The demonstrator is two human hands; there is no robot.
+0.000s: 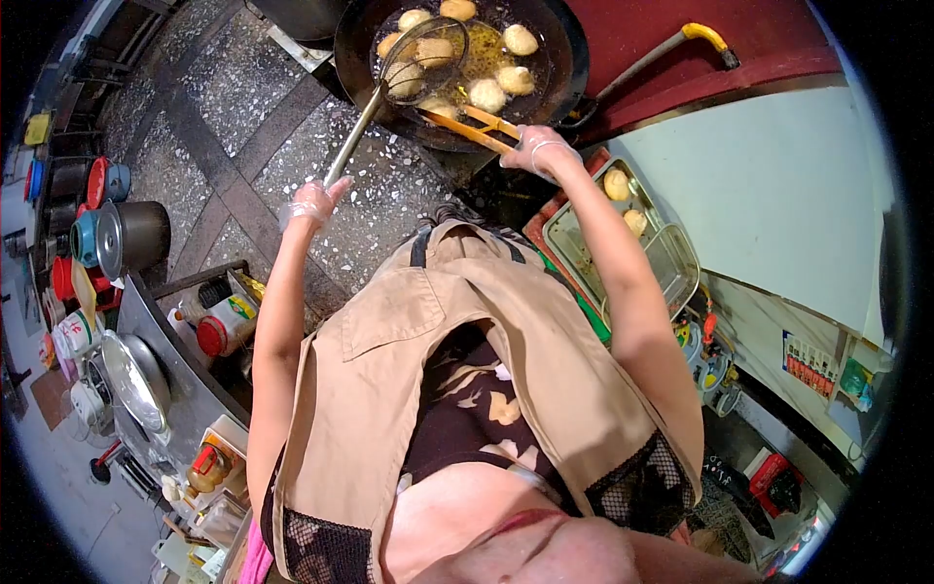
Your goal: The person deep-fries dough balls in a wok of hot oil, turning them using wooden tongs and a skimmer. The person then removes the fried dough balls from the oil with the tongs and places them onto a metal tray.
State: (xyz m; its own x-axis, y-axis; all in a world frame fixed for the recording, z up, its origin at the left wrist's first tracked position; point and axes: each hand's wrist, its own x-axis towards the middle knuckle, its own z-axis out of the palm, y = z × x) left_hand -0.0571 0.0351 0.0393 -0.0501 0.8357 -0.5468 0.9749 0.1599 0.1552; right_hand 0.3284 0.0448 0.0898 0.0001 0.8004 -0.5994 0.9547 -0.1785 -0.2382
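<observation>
My left hand (316, 200), in a thin clear glove, is closed round the metal handle of a wire skimmer (362, 134). The skimmer's round mesh head lies over the left part of a dark wok (574, 58), above some of the dough balls. My right hand (540, 152), also gloved, grips a pair of long wooden chopsticks (467, 129). Their tips are spread apart and reach the wok's near side, close to a pale dough ball (486, 94). Several golden and pale dough balls (520, 39) sit in bubbling oil (484, 64).
Right of me, a metal tray (574, 238) holds two fried balls and a wire rack (671, 255). A yellow-ended handle (705, 37) stands near the red wall panel. Left are a steel counter (185, 380), a lidded pot (136, 238) and a red-lidded jar (219, 331).
</observation>
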